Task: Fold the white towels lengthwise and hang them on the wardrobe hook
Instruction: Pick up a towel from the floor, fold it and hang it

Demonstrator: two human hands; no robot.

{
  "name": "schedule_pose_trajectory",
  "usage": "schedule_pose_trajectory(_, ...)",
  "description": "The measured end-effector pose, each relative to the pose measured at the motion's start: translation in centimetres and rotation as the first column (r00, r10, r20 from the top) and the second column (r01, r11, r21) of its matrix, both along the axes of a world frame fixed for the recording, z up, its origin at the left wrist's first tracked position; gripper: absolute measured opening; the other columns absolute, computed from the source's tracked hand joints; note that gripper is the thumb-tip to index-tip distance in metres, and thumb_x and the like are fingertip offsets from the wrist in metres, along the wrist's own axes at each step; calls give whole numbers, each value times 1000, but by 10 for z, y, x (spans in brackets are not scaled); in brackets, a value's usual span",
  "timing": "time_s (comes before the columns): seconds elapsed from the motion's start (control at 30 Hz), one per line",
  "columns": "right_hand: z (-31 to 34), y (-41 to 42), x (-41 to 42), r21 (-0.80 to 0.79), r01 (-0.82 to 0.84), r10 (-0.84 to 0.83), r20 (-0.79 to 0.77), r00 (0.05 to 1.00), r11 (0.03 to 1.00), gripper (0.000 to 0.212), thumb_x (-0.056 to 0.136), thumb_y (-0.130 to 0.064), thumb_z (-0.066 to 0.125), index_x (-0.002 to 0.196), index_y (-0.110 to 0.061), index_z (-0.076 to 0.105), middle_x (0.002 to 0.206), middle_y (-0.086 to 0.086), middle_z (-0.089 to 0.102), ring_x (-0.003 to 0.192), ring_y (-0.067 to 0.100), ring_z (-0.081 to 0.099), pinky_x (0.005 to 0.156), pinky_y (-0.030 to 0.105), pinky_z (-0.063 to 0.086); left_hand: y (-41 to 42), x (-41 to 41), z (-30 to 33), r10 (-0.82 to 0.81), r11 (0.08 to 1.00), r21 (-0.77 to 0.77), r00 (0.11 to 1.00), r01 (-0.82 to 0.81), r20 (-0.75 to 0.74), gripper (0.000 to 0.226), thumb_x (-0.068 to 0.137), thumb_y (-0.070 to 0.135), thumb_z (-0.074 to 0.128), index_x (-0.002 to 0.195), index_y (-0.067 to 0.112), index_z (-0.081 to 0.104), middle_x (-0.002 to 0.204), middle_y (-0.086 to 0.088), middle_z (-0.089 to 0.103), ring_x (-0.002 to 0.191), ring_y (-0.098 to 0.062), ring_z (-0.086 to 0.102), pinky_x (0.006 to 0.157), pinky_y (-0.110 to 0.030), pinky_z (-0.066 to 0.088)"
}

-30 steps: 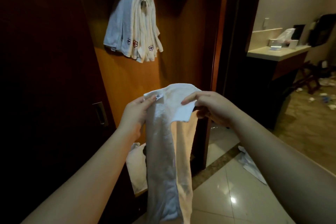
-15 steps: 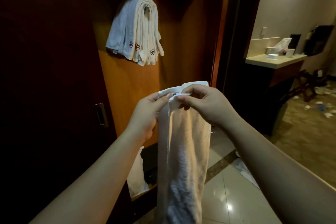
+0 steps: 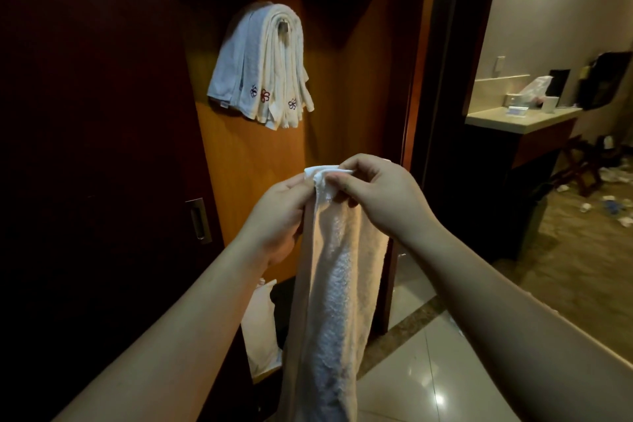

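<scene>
The scene is dim and warm-toned. The dark brown wooden wardrobe door (image 3: 85, 147) on the left is almost lost in black shadow. Light glares in small spots on the glossy pale floor tiles (image 3: 435, 384). The wide lens bends the edges, and the far beige counter (image 3: 520, 118) looks soft.

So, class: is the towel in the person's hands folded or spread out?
Folded lengthwise. The towel hangs as one narrow strip, its top corners pinched together between the left hand and right hand.
</scene>
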State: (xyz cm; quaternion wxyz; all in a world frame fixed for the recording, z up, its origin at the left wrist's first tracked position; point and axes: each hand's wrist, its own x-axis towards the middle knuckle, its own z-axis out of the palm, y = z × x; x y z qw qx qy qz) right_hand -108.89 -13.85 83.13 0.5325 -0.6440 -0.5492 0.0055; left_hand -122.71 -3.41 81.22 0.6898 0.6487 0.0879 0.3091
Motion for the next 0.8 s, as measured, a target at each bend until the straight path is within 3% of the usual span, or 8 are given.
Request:
schedule_pose_trajectory(0.1,0,3,-13,22,35,-35,-14,999,999,13,91,-43,69,84,-31,72,73,-17,71,71,-2,65,65,14,48,3,-4,-2,-23,999,-22,1000,24,21,31,100,36,57,121,22,72,110,-10,74,100,-20,72,74,-26,56)
schedule_pose_trajectory(0.27,-2,8,-30,46,44,-39,-99,994,998,16,91,-41,70,85,-26,72,72,-10,72,71,2,67,69,21,53,1,-9,-3,-104,981,-156,990,118,95,49,98,48,43,118,16,74,115,-16,72,109,-25,69,86,-32,57)
schedule_pose_trajectory(0.33,-2,9,-33,37,55,-51,-105,993,998,16,91,-41,69,85,-26,72,74,-10,72,73,2,67,71,25,54,0,-11,-5,-120,990,-69,990,125,76,44,100,46,45,122,19,71,118,-14,72,113,-25,68,89,-32,56)
schedule_pose_trajectory(0.43,3,8,-31,-45,27,-31,-80,996,999,21,91,-46,68,84,-27,71,71,-13,72,69,0,67,66,23,53,1,-16,-9,-5,993,121,1000,6,-12,27,99,30,57,121,21,69,117,-7,73,114,-21,67,90,-31,55)
schedule_pose_trajectory(0.67,21,3,-8,-366,-25,94,172,980,930,28,87,-59,64,87,-32,69,73,-14,73,67,-2,67,66,24,52,7,-22,-11,162,970,190,985,-149,-55,21,100,18,57,110,20,75,109,-11,75,106,-26,71,91,-39,55)
schedule_pose_trajectory(0.8,16,5,12,-478,129,85,400,913,869,26,84,-58,67,79,-32,62,74,-7,62,67,8,57,57,29,42,10,-24,-10,212,959,199,977,-202,-34,18,94,15,65,83,27,73,87,-4,74,82,-19,71,71,-29,55)
